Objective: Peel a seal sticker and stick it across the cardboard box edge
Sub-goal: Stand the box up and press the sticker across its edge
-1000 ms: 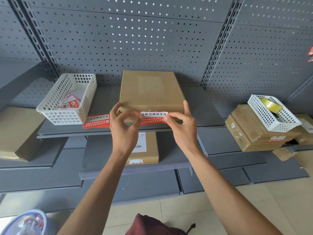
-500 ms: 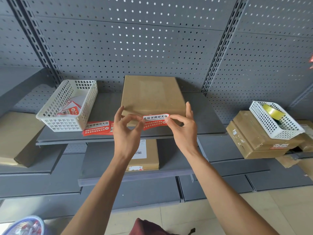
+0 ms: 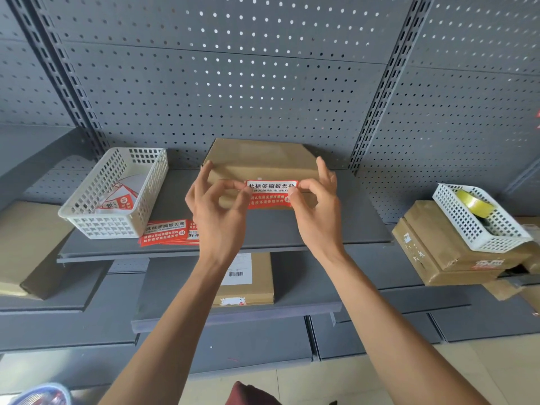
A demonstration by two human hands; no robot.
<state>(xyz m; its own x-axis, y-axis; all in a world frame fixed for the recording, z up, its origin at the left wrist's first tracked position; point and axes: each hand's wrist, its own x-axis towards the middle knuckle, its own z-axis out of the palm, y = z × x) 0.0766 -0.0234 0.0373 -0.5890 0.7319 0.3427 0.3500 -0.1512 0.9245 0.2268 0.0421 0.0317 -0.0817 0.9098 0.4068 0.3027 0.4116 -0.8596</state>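
A flat brown cardboard box [image 3: 263, 160] lies on the grey shelf [image 3: 344, 226]. A red and white seal sticker [image 3: 270, 193] is stretched level in front of the box's near edge. My left hand [image 3: 217, 213] pinches its left end between thumb and forefinger. My right hand [image 3: 317, 209] pinches its right end the same way. Whether the sticker touches the box I cannot tell.
A pile of red sticker sheets [image 3: 168, 231] lies on the shelf left of my hands, beside a white basket [image 3: 117, 194] with more stickers. Another white basket [image 3: 479, 220] holding a yellow tape roll [image 3: 474, 203] sits on boxes at right. A labelled box [image 3: 248, 280] lies on the lower shelf.
Both hands have carried the sticker upward and away from me, up to the box's front edge, and it is now held flatter.
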